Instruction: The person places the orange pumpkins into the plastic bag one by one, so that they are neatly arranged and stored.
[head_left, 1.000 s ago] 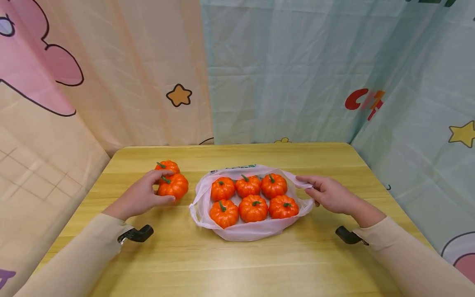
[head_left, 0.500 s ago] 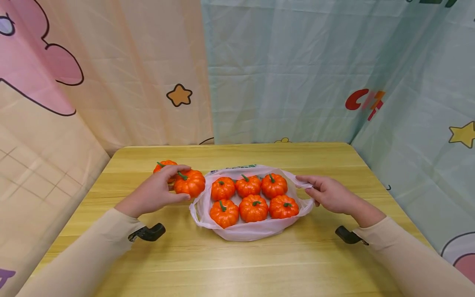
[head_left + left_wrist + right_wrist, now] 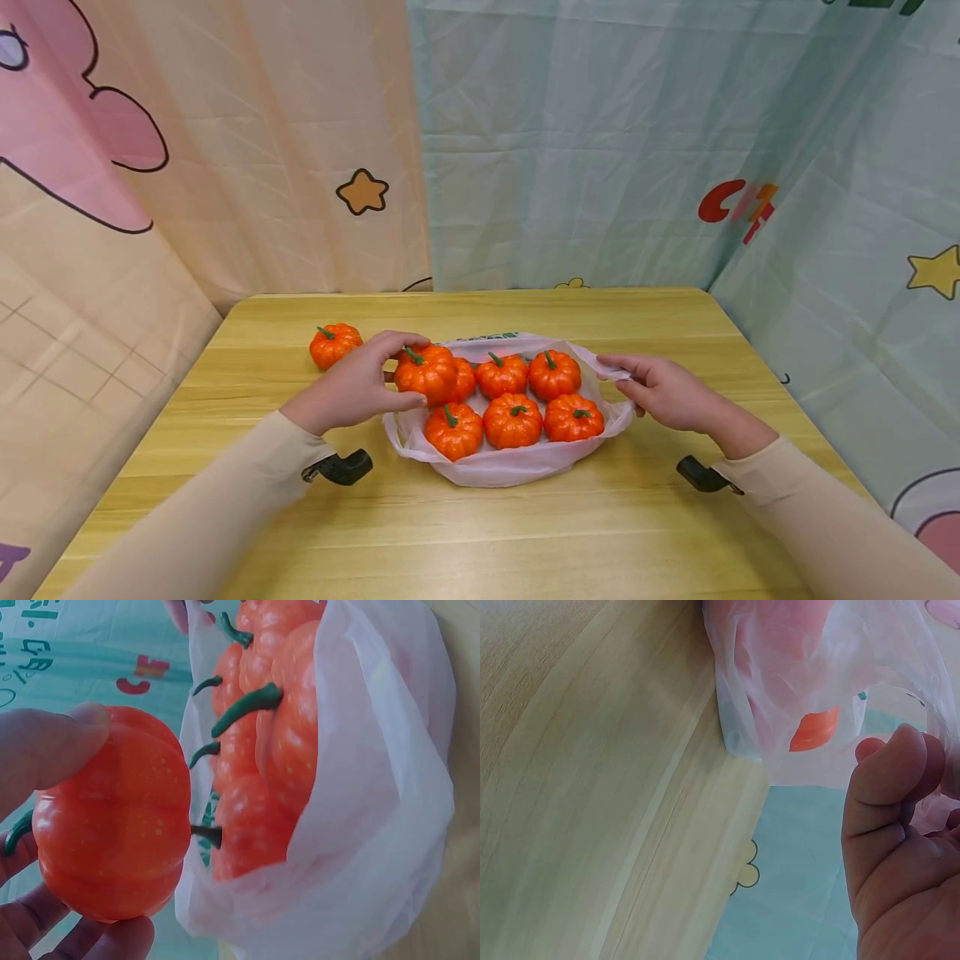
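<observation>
My left hand (image 3: 360,377) holds a small orange pumpkin (image 3: 426,375) with a green stem between thumb and fingers, over the left edge of a white plastic bag (image 3: 498,475). The left wrist view shows this pumpkin (image 3: 112,817) from the side, apart from the bag's contents. Several like pumpkins (image 3: 512,421) sit in two rows inside the spread bag; the held one partly covers the back-left one. At the bag's right side my right hand (image 3: 671,392) pinches its rim. In the right wrist view, thumb and fingers (image 3: 889,772) grip the thin plastic (image 3: 795,667).
One more pumpkin (image 3: 334,345) stands on the wooden table (image 3: 480,542) at the back left, behind my left hand. Printed curtains (image 3: 600,167) hang around the table's back and sides.
The left hand has lifted a pumpkin from beside the other loose one and carried it right, over the bag's edge. My right hand has stayed still on the bag.
</observation>
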The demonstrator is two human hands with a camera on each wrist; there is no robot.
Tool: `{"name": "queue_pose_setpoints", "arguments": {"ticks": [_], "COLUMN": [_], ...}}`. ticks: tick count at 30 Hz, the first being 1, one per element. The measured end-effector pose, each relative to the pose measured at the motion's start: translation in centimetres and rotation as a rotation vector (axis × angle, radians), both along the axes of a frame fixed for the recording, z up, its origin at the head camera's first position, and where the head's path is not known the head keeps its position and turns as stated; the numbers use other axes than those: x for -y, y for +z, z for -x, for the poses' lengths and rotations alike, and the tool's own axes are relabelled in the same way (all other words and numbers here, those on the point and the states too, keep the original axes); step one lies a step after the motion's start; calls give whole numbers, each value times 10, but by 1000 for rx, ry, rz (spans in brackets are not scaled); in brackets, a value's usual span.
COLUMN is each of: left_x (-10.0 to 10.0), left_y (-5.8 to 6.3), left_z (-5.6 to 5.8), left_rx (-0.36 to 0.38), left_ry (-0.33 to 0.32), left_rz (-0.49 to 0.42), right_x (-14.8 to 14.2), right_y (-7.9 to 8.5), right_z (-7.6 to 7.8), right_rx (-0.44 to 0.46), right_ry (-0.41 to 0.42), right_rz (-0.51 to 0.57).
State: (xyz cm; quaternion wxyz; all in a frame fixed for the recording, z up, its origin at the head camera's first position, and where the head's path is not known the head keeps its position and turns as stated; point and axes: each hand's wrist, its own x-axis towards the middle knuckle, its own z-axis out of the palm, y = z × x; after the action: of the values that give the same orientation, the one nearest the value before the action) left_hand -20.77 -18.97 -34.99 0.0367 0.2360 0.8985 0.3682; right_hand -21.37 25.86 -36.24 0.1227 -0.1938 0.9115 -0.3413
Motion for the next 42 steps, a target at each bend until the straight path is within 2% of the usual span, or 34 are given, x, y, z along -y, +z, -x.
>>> {"name": "queue_pose_setpoints", "arguments": {"ticks": [9,14,22,42], "left_x": [-25,-37,-52,-70], "left_y": [1,-1,-6,-17], "left_z": [4,6,10,15], "left_rx": [51,62,34,36], "left_ry": [-62,-68,-66,-86], "left_rz": [-29,-3,56,79], "right_x": [-1,-2,-2,-3], "right_y": [-1,-3,-3,-3], "right_z": [1,1,2,1], "right_rx": [11,17,16,38], "right_ry": [4,3,6,7], "right_rz": [8,15,20,47]}}
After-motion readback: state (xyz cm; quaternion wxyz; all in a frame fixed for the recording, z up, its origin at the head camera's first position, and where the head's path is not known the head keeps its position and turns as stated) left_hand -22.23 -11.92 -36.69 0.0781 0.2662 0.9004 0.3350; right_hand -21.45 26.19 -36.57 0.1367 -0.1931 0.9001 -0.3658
